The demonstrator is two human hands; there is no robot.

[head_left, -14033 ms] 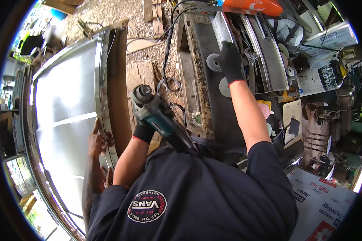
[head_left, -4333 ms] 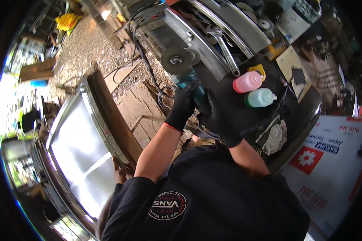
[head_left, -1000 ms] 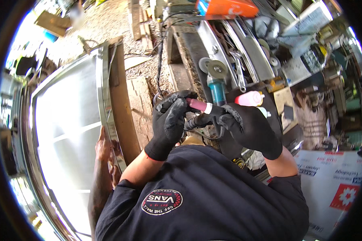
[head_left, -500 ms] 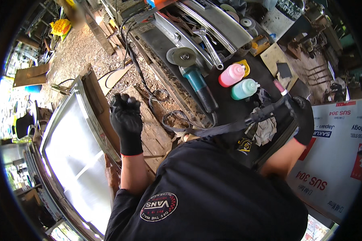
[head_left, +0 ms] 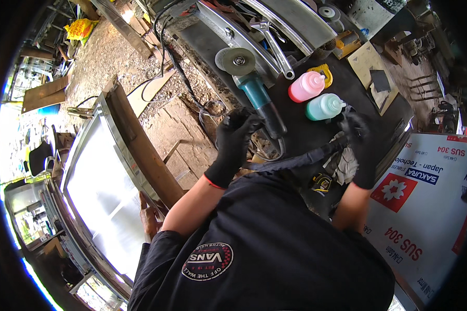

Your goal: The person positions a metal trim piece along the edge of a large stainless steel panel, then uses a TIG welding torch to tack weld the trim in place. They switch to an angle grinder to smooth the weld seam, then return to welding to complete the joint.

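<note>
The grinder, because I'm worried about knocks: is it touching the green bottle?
Apart. The head view shows a strip of black tabletop between the grinder and the green bottle.

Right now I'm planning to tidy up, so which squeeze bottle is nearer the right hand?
The green bottle; the pink bottle is farther from the right hand.

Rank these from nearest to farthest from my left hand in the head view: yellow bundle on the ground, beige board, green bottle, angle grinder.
From the left hand:
1. Angle grinder: just ahead and to the right, handle beside the fingertips.
2. Green bottle: farther right.
3. Beige board: beyond the bottle, ahead and right.
4. Yellow bundle: far ahead, left.
</note>
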